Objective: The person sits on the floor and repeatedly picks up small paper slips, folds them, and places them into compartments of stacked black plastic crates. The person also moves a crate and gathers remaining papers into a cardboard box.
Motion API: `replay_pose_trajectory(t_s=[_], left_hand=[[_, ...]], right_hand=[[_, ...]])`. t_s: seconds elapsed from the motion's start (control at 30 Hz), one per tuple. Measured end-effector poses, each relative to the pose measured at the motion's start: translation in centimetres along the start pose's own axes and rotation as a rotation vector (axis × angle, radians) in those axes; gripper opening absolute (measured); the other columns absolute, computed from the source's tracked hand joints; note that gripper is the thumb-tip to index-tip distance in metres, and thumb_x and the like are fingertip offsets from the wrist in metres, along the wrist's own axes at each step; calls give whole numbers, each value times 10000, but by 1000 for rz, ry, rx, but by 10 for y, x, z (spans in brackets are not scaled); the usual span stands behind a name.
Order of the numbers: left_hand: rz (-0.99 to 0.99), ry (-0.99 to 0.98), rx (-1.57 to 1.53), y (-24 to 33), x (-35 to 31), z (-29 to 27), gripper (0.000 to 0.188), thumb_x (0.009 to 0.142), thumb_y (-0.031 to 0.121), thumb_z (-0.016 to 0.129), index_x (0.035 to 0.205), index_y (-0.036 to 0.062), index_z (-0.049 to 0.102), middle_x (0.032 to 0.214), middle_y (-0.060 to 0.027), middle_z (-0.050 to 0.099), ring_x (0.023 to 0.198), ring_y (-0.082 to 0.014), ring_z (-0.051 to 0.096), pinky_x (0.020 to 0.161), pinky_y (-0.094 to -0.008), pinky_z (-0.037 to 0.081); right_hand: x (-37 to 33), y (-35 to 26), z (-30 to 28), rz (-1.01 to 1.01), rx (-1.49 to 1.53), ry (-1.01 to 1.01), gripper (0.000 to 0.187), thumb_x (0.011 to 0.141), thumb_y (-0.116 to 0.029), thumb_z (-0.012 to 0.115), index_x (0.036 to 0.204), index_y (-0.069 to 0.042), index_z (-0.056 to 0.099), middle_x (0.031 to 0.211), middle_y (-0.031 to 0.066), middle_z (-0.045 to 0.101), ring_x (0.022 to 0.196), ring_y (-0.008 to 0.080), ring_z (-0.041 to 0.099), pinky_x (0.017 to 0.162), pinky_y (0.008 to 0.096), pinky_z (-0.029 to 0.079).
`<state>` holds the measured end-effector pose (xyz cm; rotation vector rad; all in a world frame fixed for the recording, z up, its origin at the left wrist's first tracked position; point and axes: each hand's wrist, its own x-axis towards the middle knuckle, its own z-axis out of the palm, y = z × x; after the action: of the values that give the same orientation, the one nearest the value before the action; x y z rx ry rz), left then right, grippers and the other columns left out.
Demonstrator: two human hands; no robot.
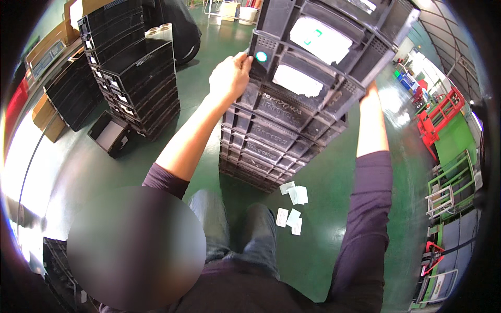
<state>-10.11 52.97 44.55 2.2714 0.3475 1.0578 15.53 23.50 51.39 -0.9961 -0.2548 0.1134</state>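
Note:
A black plastic crate [334, 55] with torn white labels on its near side sits at an angle at the top of a tall stack of black crates [271, 143] before me. My left hand [229, 78] is closed on the crate's left edge, with the thumb and fingers pressed together at the corner. On the opposite side, my right hand [369, 96] holds the crate at its lower right edge; its fingers are mostly hidden behind the plastic. A small round green-white spot shows near the left corner.
Several paper slips [293, 208] lie on the green floor by my feet. More stacked black crates [135, 78] stand at the left, with a small open box [108, 134] beside them. Red metal equipment [441, 117] and a green frame [451, 185] stand along the right.

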Motion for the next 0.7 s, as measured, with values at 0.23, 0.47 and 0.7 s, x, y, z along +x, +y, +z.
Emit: replay_pose_trajectory(t_s=[0.23, 0.47, 0.7], left_hand=[[47, 139, 72, 10, -6, -2, 279, 946, 330, 517, 1005, 86, 638, 965, -154, 641, 932, -381, 605, 788, -435, 480], [13, 51, 19, -16, -6, -1, 351, 981, 334, 481, 1111, 46, 635, 997, -104, 674, 901, -206, 631, 805, -316, 482], [-308, -60, -108, -114, -159, 14, 278, 1013, 295, 453, 1171, 92, 558, 955, -27, 574, 778, -87, 523, 610, -226, 425]], right_hand=[[16, 9, -3, 211, -1, -224, 389, 917, -283, 574, 1180, 3, 591, 1083, 121, 669, 948, 236, 668, 796, 364, 552], [-50, 2, -5, -80, -358, -81, 318, 964, -268, 540, 1147, -12, 590, 1062, 136, 644, 934, 219, 640, 769, 371, 539], [-200, 105, -286, -402, -481, 556, 385, 967, -323, 549, 1242, -54, 531, 1105, 115, 618, 879, 192, 638, 715, 328, 526]])
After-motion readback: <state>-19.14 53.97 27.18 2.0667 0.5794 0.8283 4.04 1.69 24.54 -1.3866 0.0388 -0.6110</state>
